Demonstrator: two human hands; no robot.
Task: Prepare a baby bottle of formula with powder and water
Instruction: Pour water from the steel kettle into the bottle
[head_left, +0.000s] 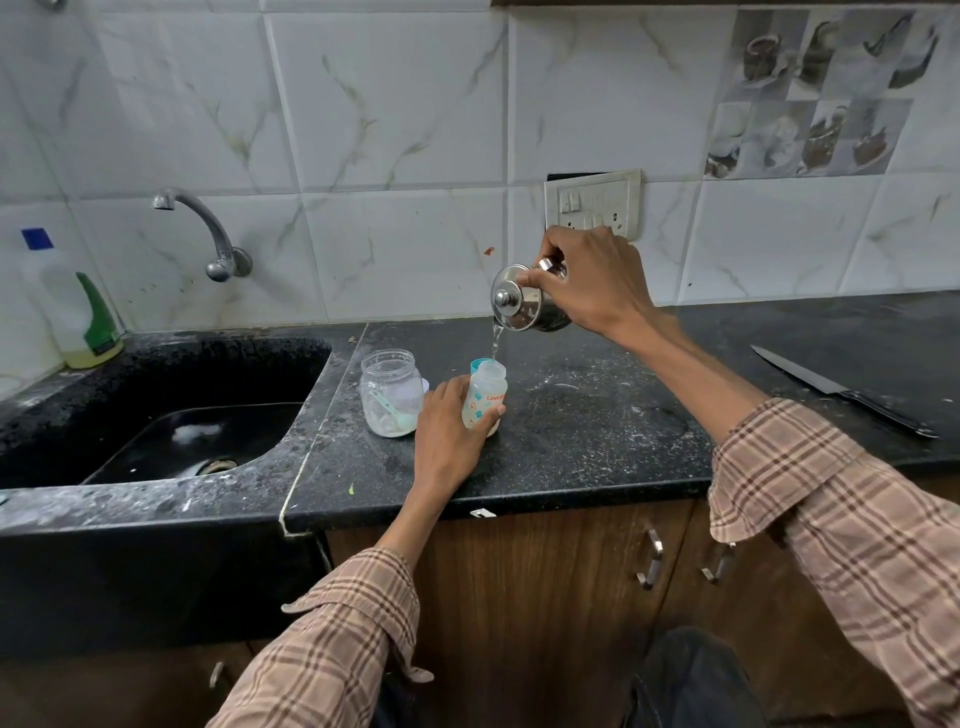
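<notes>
While water runs from kettle (524, 304) gripped in right hand (592, 283), keep bottle (484, 397) steady on desk (571, 441), left hand (449, 428) fingers (491, 413) wrapped round it; pour thin, stop short of rim.

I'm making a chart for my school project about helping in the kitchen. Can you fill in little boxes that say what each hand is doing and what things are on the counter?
left hand: left hand holds the baby bottle upright on the counter
right hand: right hand tips a steel pot, lid on
water: thin stream falls into the open bottle
beside bottle: clear jar with powder and a scoop inside, to its left
far right: knife lying flat
left side: black sink, tap, soap bottle
</notes>
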